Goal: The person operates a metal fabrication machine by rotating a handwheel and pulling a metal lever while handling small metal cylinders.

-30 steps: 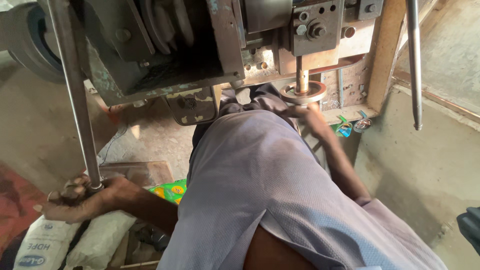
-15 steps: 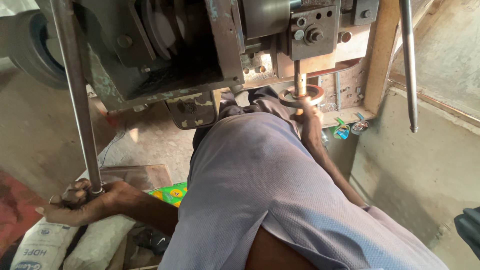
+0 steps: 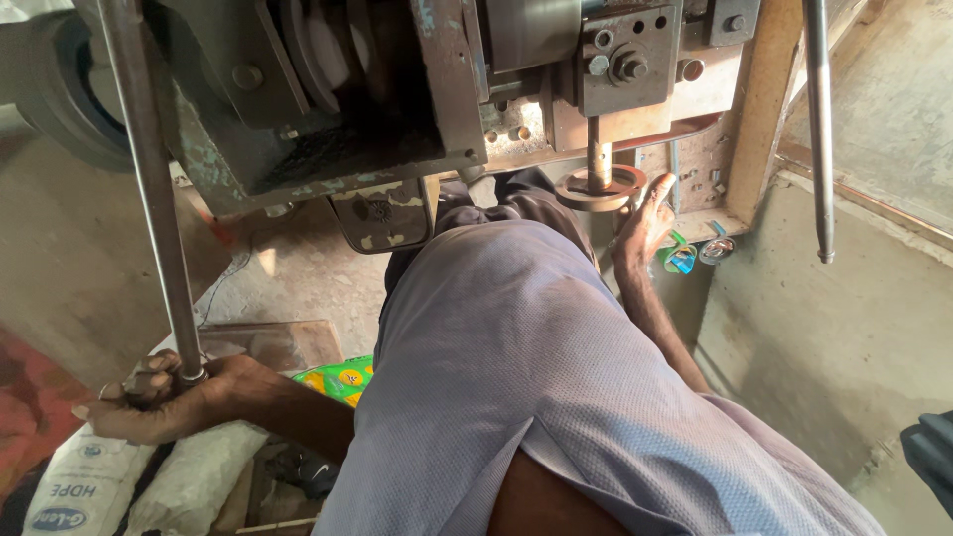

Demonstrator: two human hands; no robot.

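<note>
**Steady on the lever, fingers by the ring**

While the left hand [image 3: 149,402] is gripping the bottom end of the long steel lever [image 3: 149,199], fingers wrapped tight around it, the right hand [image 3: 643,223] is reaching up to the press machine [image 3: 397,89]. Its fingertips are touching the edge of the metal ring [image 3: 599,189], which is sitting under the machine's vertical pin [image 3: 599,149]; whether the fingers are pinching the ring or only steadying it, I cannot tell. To the left of the machine, the lever is running down towards white sacks [image 3: 89,486]. A second rod [image 3: 818,129] is hanging to the right of the machine. To do this well, I judge the person should be seating the ring flat and centred under the pin, and keeping the lever still until the fingers are clear.
</note>
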